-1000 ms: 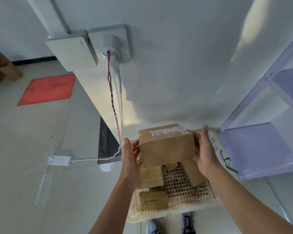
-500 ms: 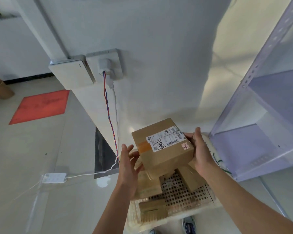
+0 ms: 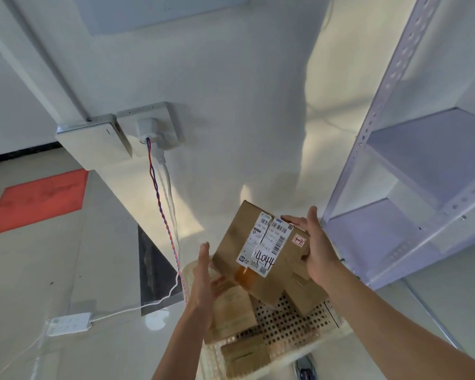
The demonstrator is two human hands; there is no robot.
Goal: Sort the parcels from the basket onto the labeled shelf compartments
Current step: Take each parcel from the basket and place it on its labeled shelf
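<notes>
I hold a brown cardboard parcel (image 3: 261, 250) above the white perforated basket (image 3: 324, 340). Its white shipping label faces me with "4044" handwritten on it, and a small red sticker reads "1-2". My right hand (image 3: 317, 248) grips the parcel's right edge, fingers reaching over the top corner. My left hand (image 3: 205, 278) lies flat with straight fingers against the lower left side. Several smaller brown parcels (image 3: 232, 308) lie in the basket beneath. The lavender metal shelf (image 3: 425, 165) stands to the right, its two visible boards bare; no compartment labels show.
A wall socket (image 3: 151, 127) with a white plug and a red-blue twisted cable (image 3: 162, 212) is on the wall to the left. A white power strip (image 3: 69, 323) lies on the floor, with a red mat (image 3: 39, 198) beyond. My shoe (image 3: 305, 368) shows below the basket.
The parcel has risen from the basket and turned so its label faces me. My left hand has flattened against its side. The view has tilted upward, showing more of the shelf.
</notes>
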